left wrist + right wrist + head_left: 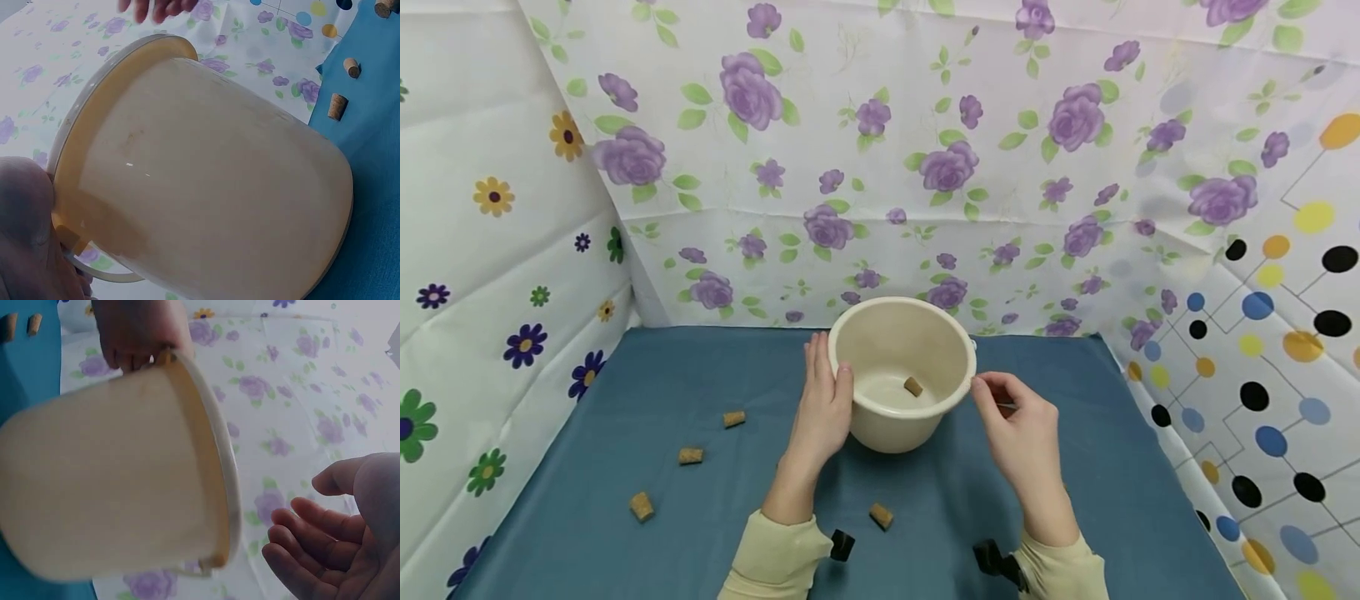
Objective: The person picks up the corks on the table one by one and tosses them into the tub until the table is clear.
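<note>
A cream plastic bucket [898,429] stands on the blue cloth, its mouth facing up toward the head camera. One cork [913,387] lies on its inner floor. My left hand [823,412] holds the bucket's left side at the rim, thumb in front and fingers along the far side. Beside the right rim is my right hand [1022,425]; the right wrist view shows its fingers loosely bent and apart from the bucket [119,481]. Part of a thin handle [112,275] shows below the rim in the left wrist view.
Loose corks lie on the blue cloth [587,417]: three to the left, a far one [734,419], a middle one [691,456] and a near one [642,507], and another cork [882,517] between the forearms. A flowered sheet [865,167] hangs behind the bucket.
</note>
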Demonstrator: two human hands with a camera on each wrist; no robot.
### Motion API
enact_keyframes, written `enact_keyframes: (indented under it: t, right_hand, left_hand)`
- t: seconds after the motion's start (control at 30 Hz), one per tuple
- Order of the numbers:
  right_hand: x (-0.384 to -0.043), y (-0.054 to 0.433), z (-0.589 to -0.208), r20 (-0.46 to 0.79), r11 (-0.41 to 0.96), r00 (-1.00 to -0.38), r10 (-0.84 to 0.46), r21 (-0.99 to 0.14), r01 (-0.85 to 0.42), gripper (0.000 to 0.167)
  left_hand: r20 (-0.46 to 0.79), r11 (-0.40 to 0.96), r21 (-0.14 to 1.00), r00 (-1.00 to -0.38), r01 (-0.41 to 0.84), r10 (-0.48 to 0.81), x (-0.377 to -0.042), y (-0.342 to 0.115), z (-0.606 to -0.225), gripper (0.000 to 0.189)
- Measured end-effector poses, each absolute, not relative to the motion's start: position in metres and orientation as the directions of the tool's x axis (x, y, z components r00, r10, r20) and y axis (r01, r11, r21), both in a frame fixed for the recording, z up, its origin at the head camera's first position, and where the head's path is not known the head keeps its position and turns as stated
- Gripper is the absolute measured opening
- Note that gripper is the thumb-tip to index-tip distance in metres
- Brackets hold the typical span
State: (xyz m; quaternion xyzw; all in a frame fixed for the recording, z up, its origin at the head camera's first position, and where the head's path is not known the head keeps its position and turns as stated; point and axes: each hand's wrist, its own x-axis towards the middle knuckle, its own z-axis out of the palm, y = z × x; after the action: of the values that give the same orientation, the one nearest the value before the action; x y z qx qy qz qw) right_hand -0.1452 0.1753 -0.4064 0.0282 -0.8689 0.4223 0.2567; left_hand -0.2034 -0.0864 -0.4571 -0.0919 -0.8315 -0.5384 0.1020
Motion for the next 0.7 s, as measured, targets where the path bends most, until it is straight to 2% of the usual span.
enact_keyframes:
  t: [0.13,0.37,0.57,0.7]
  right_hand:
    - [-0.134,0.193,-0.417,0.456,0.669,-0.867,0.199,-0.710,-0.220,0.022]
    - [-0.118,0.226,-0.439,0.362,0.735,-0.893,0.268,-0.676,-0.053,0.026]
    - [-0.106,0.251,-0.450,0.186,0.739,-0.933,0.308,-0.665,0.111,0.041]
    - [-0.101,0.264,-0.457,0.082,0.730,-0.938,0.337,-0.652,0.205,0.048]
  left_hand:
    - [0.261,0.418,0.872,-0.965,0.254,0.041,-0.204,-0.087,-0.458,0.069]
    - [0.256,0.428,0.869,-0.966,0.248,0.041,-0.204,-0.087,-0.457,0.069]
    - [0.230,0.423,0.877,-0.972,0.227,0.044,-0.204,-0.088,-0.456,0.070]
    - [0.224,0.429,0.875,-0.973,0.225,0.054,-0.204,-0.090,-0.456,0.071]
